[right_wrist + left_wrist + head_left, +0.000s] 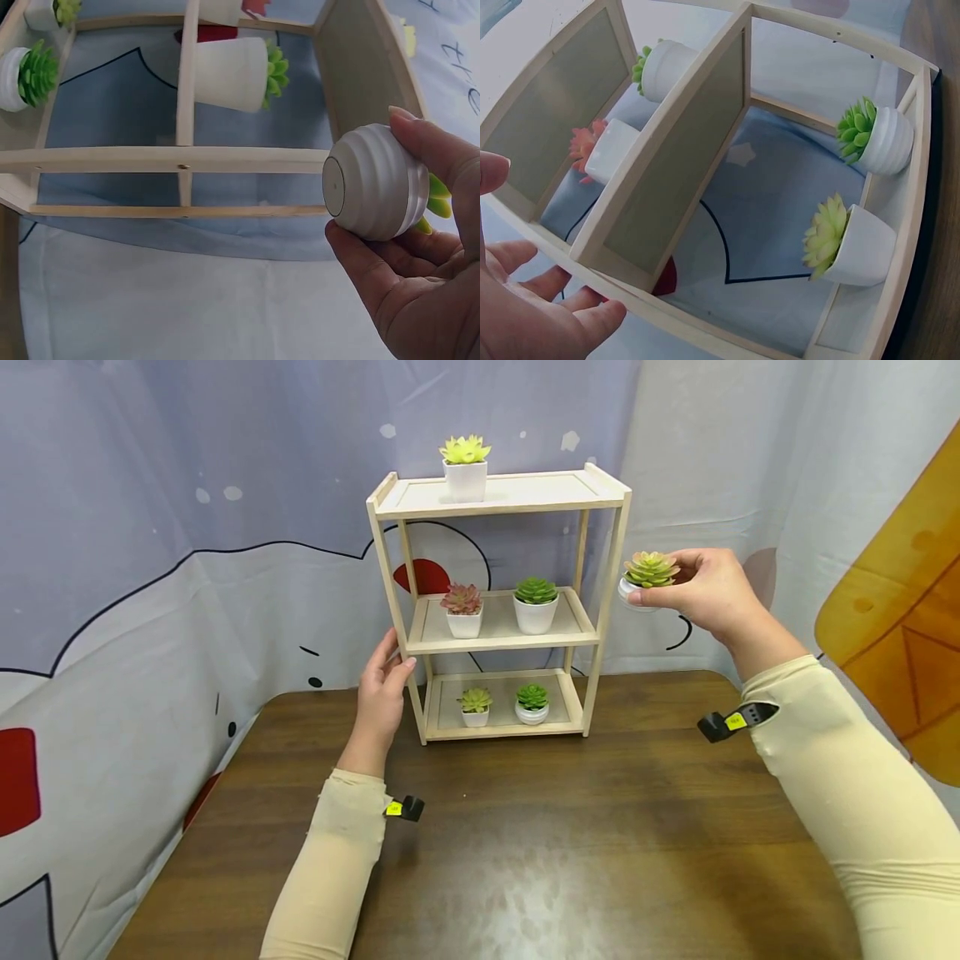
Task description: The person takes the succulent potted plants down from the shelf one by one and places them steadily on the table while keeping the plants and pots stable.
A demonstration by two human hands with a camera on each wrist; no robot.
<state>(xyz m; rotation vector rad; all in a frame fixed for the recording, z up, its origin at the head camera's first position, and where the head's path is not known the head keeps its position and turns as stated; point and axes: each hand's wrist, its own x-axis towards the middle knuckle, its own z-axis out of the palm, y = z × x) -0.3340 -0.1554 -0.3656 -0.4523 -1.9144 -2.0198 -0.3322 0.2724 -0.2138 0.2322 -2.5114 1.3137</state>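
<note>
A small potted succulent (651, 571) with pink-tipped green leaves is in my right hand (708, 589). Thumb and fingers pinch its round ribbed white pot (375, 182), held in the air off the shelf's right side, its base facing the right wrist camera. My left hand (382, 689) is at the left post of the pale wooden shelf (502, 646), its fingertips right at the frame and the thumb apart from the other fingers. On the middle tier stand a reddish succulent (463, 610) and a green one (536, 606) in white pots.
A yellow-green succulent (466, 468) stands on the top tier, left of its middle. The bottom tier bears a light green succulent (475, 706) and a dark green one (532, 704). Below is a brown wooden table (525, 843); a patterned curtain (247, 510) hangs behind.
</note>
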